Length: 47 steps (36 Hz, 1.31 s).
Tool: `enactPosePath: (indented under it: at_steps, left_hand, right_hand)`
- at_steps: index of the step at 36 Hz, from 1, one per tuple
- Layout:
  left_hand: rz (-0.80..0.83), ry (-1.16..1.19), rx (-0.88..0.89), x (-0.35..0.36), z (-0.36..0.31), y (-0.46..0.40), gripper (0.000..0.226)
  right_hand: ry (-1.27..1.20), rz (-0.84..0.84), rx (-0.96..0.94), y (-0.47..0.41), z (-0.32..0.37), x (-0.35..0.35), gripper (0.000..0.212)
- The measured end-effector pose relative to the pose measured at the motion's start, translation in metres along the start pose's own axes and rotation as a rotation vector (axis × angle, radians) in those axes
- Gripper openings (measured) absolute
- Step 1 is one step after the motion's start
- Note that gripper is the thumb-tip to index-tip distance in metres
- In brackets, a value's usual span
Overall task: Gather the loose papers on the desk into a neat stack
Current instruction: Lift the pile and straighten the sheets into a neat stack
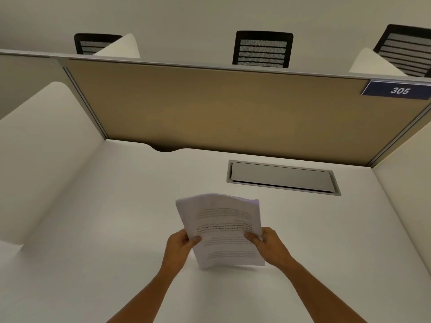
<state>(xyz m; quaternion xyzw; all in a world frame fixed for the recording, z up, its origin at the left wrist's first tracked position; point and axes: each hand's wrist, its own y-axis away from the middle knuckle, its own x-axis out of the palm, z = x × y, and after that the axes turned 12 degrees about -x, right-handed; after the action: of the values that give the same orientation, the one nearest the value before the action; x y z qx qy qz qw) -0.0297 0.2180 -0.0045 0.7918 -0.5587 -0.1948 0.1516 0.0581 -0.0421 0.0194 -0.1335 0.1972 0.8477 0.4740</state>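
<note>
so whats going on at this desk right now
A person is holding a bundle of printed papers upright with both hands, left hand on its left edge and right hand on its right edge. The bottom edge looks to be on or just above the white desk, as if being squared into a stack, and the top of the sheets bows over. No loose sheets show elsewhere on the desk, only a closed cable hatch further back.
</note>
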Motion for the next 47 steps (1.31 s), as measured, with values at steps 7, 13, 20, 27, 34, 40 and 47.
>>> enactPosePath:
  at_steps: [7, 13, 20, 27, 34, 40, 47]
  left_hand:
    - [-0.289, -0.132, 0.272, -0.019, -0.058, 0.001, 0.114]
    - [0.088, -0.485, 0.427, -0.016, -0.109, -0.003, 0.081]
    - [0.214, -0.419, 0.293, -0.007, -0.101, -0.004, 0.041]
    - [0.049, -0.249, 0.125, 0.0, -0.073, -0.001, 0.028]
    - [-0.082, -0.132, -0.011, -0.009, -0.044, -0.003, 0.008]
    - [-0.138, -0.048, -0.075, -0.012, -0.03, -0.006, 0.009]
    - [-0.175, -0.001, -0.095, -0.007, -0.021, -0.002, 0.007]
  right_hand:
    - [0.434, 0.122, -0.113, -0.022, 0.043, -0.032, 0.031]
    - [0.816, 0.258, -0.19, -0.025, 0.078, -0.037, 0.036]
    - [0.931, 0.329, -0.199, -0.019, 0.091, -0.038, 0.031]
    - [0.597, 0.367, -0.127, -0.012, 0.069, -0.056, 0.029]
    - [0.309, 0.042, -0.061, 0.007, 0.021, -0.071, 0.01]
    - [-0.131, -0.213, -0.022, 0.021, -0.002, -0.048, 0.023]
    - [-0.286, -0.191, 0.006, 0.027, -0.011, -0.019, 0.028]
